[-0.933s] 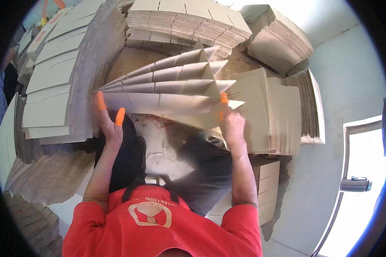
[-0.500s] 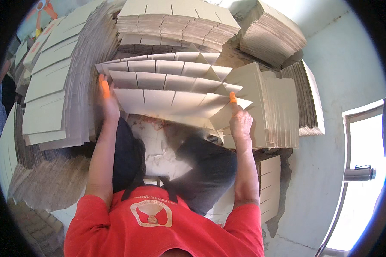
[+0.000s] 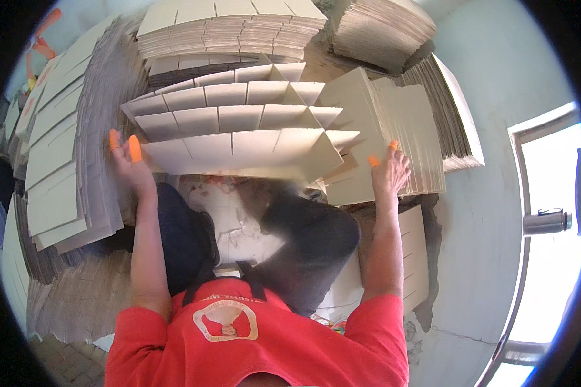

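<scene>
A partly assembled cardboard divider [image 3: 239,152] stands in front of me. Its several long slotted strips run side by side, and a cross strip [image 3: 332,153] joins them near the right end. At the divider's left end, my left hand [image 3: 133,171] is open, fingers apart, with orange finger covers on two digits; whether it touches the card is unclear. My right hand [image 3: 390,173], with orange covers too, lies over the leaning stack of short slotted cards [image 3: 412,135] to the right. Its fingers are apart and no card shows in its grasp.
Tall stacks of slotted cardboard strips rise on the left [image 3: 55,168] and at the back [image 3: 232,32]. More bundles stand at the back right [image 3: 384,32] and beside the wall [image 3: 455,116]. My knees [image 3: 313,238] are below the divider. A bright window [image 3: 552,245] is at the right.
My right hand has left the divider's right end and moved right, onto the short-card stack. My left hand has lowered slightly from the left end. The whole view has shifted a little.
</scene>
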The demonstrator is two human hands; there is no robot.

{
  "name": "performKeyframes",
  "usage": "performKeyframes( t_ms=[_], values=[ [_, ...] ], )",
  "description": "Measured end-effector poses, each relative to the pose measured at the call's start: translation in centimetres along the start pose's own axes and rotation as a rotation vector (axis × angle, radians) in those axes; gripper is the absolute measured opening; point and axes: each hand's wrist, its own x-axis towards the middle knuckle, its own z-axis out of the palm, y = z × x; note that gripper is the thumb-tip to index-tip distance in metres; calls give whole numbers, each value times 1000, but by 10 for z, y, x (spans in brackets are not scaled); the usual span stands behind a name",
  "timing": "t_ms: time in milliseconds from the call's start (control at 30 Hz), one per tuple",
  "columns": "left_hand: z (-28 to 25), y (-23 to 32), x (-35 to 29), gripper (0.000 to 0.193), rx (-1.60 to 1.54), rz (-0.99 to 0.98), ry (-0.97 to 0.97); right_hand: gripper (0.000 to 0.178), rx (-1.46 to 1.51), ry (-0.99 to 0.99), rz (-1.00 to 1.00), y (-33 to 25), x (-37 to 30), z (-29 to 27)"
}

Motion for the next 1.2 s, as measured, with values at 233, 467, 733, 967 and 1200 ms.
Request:
performKeyframes(
  t_ms=[233, 467, 733, 967, 1200],
  values=[
    [16, 86, 10, 38, 165, 449, -426, 40, 280, -105, 43, 33, 27, 18],
    [37, 97, 1, 39, 191, 583, -724, 45, 632, 132, 342, 13, 59, -72],
    [66, 99, -23, 30, 187, 628, -925, 55, 1299, -16, -209, -25, 99, -176],
    [80, 99, -35, 19, 245, 615, -962, 57, 1142, -182, -366, -80, 102, -179],
    [78, 95, -41, 15, 242, 622, -925, 58, 1112, -140, -424, -94, 120, -161]
  ],
)
